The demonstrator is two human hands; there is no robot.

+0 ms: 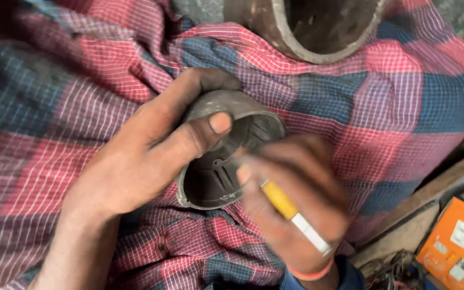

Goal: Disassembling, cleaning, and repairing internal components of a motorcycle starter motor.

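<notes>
My left hand [151, 156] grips a round grey metal housing [216, 177], an open cup with slots inside, thumb over its rim and fingers wrapped behind. It rests on a red and blue checked cloth [81, 86] over my lap. My right hand [296, 198], blurred by motion, reaches into the housing's mouth and holds a thin tool with a yellow and white handle [294, 215]. The tool's tip is hidden by my fingers. An orange band [310, 275] circles my right wrist.
A larger rusty metal ring or pipe end [307, 29] lies on the cloth at the top. An orange box [460, 236] sits at the lower right beside a wooden edge [414, 204], with tangled wires [393, 268] below it.
</notes>
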